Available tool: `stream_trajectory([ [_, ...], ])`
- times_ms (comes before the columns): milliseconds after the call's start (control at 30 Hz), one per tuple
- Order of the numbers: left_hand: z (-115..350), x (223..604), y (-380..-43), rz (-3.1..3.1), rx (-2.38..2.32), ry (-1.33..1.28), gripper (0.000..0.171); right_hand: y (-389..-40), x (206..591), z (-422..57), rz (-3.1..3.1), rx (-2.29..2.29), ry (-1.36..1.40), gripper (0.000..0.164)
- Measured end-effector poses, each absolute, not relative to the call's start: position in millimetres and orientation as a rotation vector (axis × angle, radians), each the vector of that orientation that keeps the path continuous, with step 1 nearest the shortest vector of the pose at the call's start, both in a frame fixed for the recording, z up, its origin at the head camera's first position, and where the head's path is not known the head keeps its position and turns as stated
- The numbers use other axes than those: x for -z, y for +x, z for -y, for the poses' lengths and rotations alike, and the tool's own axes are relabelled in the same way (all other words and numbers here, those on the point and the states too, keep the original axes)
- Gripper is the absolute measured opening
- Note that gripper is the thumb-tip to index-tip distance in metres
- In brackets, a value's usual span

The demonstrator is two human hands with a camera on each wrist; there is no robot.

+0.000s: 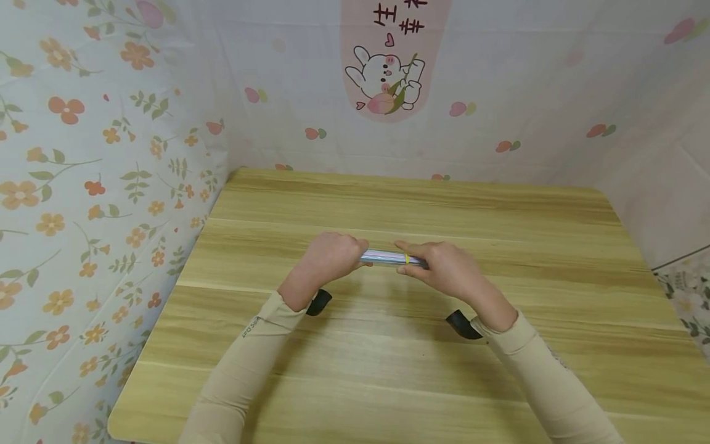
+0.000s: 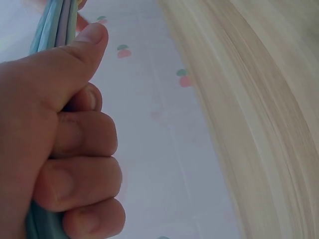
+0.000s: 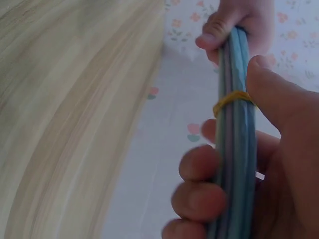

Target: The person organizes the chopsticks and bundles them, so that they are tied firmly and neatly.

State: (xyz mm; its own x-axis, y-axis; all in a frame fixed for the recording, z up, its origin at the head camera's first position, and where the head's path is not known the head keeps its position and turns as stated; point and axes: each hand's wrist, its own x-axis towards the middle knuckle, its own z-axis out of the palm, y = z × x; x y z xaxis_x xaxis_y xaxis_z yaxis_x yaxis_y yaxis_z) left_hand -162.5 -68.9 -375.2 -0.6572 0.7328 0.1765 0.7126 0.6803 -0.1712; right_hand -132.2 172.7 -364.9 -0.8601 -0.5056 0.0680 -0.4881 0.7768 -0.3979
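A bundle of slim pastel straw-like sticks (image 1: 383, 256), blue, lilac and pale green, is held level above the table between both hands. Around it, toward its right end, runs a yellow rubber band (image 3: 233, 101). My left hand (image 1: 334, 256) grips the left end, its thumb lying along the sticks and its fingers wrapped round them in the left wrist view. The right hand (image 1: 448, 266) holds the other end, with curled fingers on one side and the thumb (image 3: 271, 94) beside the band. Both palms hide the ends of the bundle.
The wood-grain table (image 1: 355, 370) lies beneath the hands. Behind it hangs a pale cloth (image 1: 499, 80) with a rabbit picture, and a floral cloth (image 1: 111, 185) covers the left side. Black curved pieces (image 1: 463, 325) sit at both wrists.
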Motion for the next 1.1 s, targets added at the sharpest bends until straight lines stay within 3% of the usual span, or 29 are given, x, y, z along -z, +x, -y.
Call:
stream_trajectory([
  [267, 67.9, 374.6, -162.5, 2.638, -0.075, -1.161, 0.032, -139.8, 349.1, -185.1, -2.722, 0.755, -0.814, 0.013],
  [600, 65.0, 374.2, -162.4, 2.607, -0.100, -1.163, 0.031, -141.5, 346.2, -179.1, -2.640, 0.682, -0.917, 0.018],
  [800, 63.9, 373.0, -162.2, 2.609, -0.111, -1.163, 0.032, -140.2, 344.4, -175.3, -2.636, 0.674, -0.949, 0.012],
  [1100, 63.8, 374.5, -161.5, 2.616, -0.115, -1.169, 0.032, -139.1, 352.9, -171.8, -2.673, 0.737, -0.865, 0.011],
])
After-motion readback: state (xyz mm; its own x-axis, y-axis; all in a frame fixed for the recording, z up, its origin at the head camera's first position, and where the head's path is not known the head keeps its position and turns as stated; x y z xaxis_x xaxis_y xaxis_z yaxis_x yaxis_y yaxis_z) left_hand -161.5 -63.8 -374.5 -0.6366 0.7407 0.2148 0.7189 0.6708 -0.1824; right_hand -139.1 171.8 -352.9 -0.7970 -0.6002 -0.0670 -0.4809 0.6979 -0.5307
